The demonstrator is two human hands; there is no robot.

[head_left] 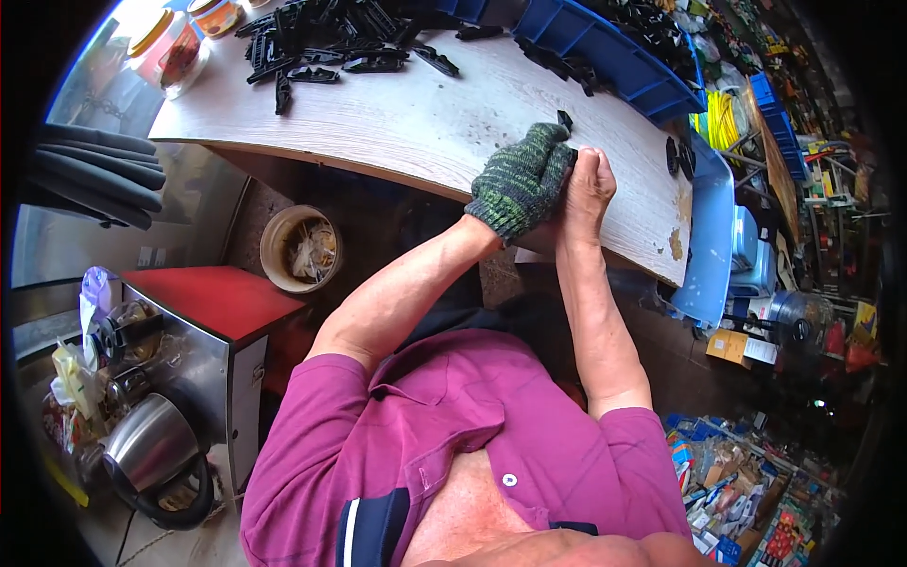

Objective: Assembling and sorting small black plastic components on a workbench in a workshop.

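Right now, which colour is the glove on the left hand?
The knitted glove is dark green with lighter green flecks; the head view shows it.

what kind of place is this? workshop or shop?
Likely a small assembly workshop or hardware stall: a wooden worktable strewn with black plastic parts, blue parts bins, and packed stock shelves on the right.

Both arms reach up and forward from the body, and the two hands meet close together. The left hand (pixel 521 180) wears a thick green knit glove. Its fingers are bent and it is pressed against the other hand. The right hand (pixel 588 184) is bare. It is curled into a tight fist, knuckles up. The left elbow is bent out to the side. The right forearm is nearly straight.
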